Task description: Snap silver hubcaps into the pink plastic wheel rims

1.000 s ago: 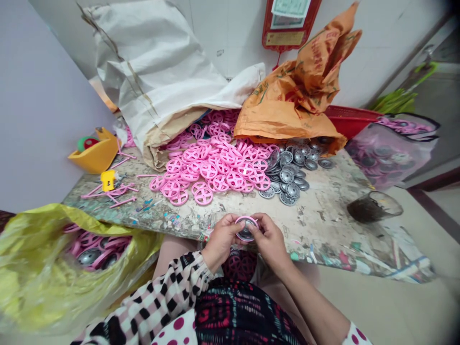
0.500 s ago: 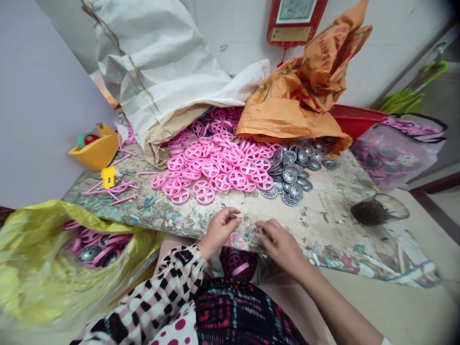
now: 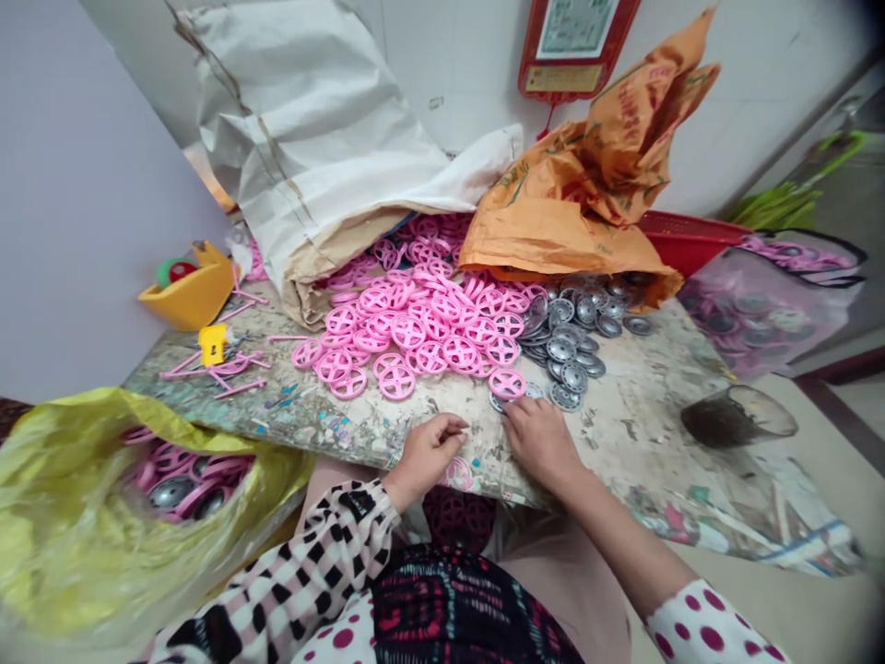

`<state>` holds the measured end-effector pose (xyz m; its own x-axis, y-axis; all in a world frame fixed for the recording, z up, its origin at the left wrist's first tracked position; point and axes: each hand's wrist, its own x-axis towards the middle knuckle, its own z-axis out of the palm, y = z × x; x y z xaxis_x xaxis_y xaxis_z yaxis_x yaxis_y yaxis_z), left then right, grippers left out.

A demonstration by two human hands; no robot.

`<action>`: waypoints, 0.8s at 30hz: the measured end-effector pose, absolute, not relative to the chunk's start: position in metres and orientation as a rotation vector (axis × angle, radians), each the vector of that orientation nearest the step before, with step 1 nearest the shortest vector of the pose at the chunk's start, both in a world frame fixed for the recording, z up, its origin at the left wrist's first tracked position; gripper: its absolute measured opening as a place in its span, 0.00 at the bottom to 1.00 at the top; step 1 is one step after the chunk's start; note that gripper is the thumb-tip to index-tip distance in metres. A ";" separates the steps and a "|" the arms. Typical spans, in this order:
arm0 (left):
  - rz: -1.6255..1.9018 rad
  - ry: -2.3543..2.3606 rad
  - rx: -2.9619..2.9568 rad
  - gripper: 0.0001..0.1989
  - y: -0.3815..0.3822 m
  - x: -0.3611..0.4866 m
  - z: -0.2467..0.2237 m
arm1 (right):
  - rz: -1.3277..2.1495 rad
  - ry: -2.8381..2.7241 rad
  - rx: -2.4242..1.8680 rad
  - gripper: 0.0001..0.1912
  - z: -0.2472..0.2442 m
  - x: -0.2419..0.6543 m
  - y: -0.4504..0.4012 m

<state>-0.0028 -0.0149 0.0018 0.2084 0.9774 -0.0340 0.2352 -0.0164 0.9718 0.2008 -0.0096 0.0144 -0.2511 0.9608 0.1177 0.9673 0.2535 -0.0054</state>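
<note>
Right hand (image 3: pixel 540 444) rests open, grasping nothing, just beside pink plastic wheel (image 3: pixel 507 384) on grey metal discs (image 3: pixel 561 350); left hand (image 3: pixel 427 454) I see released, empty, above stained workbench (image 3: pixel 622 415).

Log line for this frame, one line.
left hand: open, over table, empty | right hand: fingers at pink wheel, which overlaps grey disc; hold unclear

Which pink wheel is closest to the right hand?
The pink spoked wheel at the front edge of the pile, beyond the right hand; the others lie farther off.
</note>
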 end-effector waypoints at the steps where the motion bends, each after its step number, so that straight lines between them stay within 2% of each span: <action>1: 0.924 1.219 1.465 0.07 -0.015 -0.002 0.002 | -0.093 -2.417 -1.802 0.14 0.016 0.201 -0.012; 7: 0.884 1.253 1.540 0.08 -0.015 -0.002 0.001 | -0.021 -2.166 -1.835 0.17 0.015 0.209 0.014; 11: 0.881 1.250 1.566 0.08 -0.016 -0.004 -0.001 | -0.039 -2.250 -1.896 0.25 0.016 0.196 0.023; 18: 0.895 1.160 1.264 0.09 -0.009 -0.002 -0.001 | -0.005 -2.222 -1.621 0.26 0.016 0.182 -0.009; 24: 0.818 1.131 0.966 0.17 0.002 -0.001 0.005 | 0.204 -2.212 -1.347 0.22 0.008 0.177 -0.041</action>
<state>-0.0008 0.0019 0.0045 0.2381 0.9052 -0.3519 -0.0511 0.3735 0.9262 0.1771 -0.0412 0.0077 -0.3567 0.8599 0.3651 0.7785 0.4897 -0.3927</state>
